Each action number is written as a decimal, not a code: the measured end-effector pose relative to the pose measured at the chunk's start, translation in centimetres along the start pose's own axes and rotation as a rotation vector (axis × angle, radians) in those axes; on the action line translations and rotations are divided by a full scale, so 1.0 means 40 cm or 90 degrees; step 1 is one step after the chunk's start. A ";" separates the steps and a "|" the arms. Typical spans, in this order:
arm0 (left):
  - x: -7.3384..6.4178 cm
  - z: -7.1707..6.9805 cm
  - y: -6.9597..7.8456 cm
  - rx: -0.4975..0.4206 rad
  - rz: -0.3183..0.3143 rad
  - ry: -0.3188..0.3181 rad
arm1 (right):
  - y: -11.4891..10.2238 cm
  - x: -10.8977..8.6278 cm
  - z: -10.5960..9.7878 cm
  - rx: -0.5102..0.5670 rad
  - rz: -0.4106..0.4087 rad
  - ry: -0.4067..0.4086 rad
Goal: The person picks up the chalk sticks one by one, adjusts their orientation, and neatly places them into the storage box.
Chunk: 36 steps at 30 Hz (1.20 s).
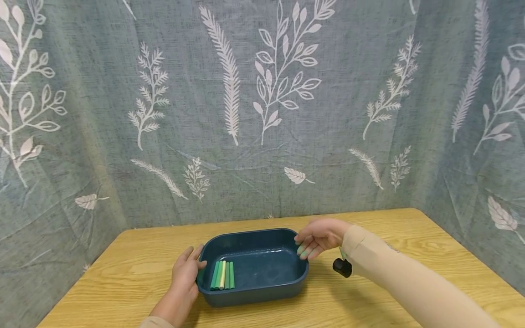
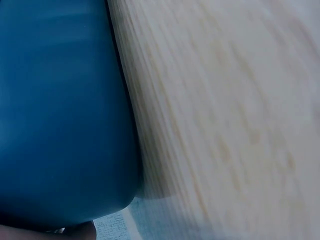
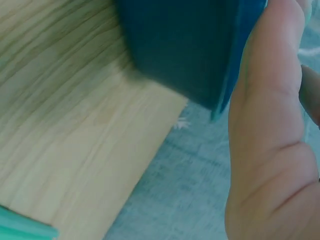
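Observation:
A dark blue rectangular bin with rounded corners stands on the wooden table. Inside it, several thin green sticks and a pale yellow stick lie side by side toward the left end. My left hand holds the bin's left end, its thumb over the rim and its other fingers along the outside. At the right end, my right hand has loosely bent fingers by the rim. Whether those fingertips touch the bin is unclear. The right wrist view shows that hand close beside the bin's wall.
The wooden table extends to both sides of the bin. Behind it hangs a grey-blue curtain with white leaf prints. A small black cylinder hangs at my right wrist. A pale green strip shows low in the right wrist view.

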<state>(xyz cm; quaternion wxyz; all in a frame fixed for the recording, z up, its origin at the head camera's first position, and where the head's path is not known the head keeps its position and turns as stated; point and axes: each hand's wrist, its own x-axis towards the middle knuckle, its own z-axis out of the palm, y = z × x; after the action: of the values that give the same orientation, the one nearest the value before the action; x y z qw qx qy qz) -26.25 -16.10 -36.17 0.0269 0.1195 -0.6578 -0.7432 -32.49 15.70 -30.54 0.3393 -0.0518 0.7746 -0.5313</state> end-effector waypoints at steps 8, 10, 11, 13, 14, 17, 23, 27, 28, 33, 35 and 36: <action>0.000 -0.002 0.000 -0.008 0.001 -0.009 | 0.047 -0.026 -0.042 0.011 -0.028 0.018; 0.000 -0.003 0.001 -0.005 0.001 -0.011 | 0.055 -0.033 -0.054 0.017 -0.031 0.022; 0.000 -0.003 0.002 -0.005 0.000 -0.011 | 0.059 -0.036 -0.060 0.019 -0.033 0.026; 0.001 -0.007 0.003 -0.006 -0.003 -0.010 | 0.068 -0.039 -0.071 0.032 -0.032 0.032; 0.001 -0.009 0.003 -0.006 -0.003 -0.010 | 0.073 -0.040 -0.076 0.039 -0.031 0.033; 0.002 -0.014 0.002 -0.009 -0.005 -0.007 | 0.090 -0.043 -0.089 0.049 -0.027 0.033; 0.004 -0.005 -0.005 -0.025 -0.003 -0.016 | 0.118 -0.063 -0.116 0.047 -0.021 0.046; 0.002 0.002 -0.005 -0.033 -0.001 -0.010 | 0.131 -0.074 -0.132 0.048 -0.020 0.057; 0.001 0.002 -0.006 -0.033 0.000 -0.009 | 0.135 -0.076 -0.137 0.049 -0.019 0.060; -0.006 0.004 -0.005 -0.033 0.003 -0.010 | 0.154 -0.089 -0.158 0.051 -0.012 0.061; -0.008 0.001 -0.007 -0.033 0.005 -0.010 | 0.161 -0.094 -0.166 0.054 -0.013 0.057; -0.008 0.000 -0.007 -0.033 0.005 -0.009 | 0.165 -0.096 -0.170 0.055 -0.014 0.054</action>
<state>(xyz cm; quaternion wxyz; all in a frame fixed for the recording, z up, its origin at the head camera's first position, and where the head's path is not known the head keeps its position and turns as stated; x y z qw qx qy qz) -25.89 -16.00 -36.40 0.0282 0.1106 -0.6390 -0.7607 -31.64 25.57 -32.99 0.3022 -0.0228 0.7639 -0.5698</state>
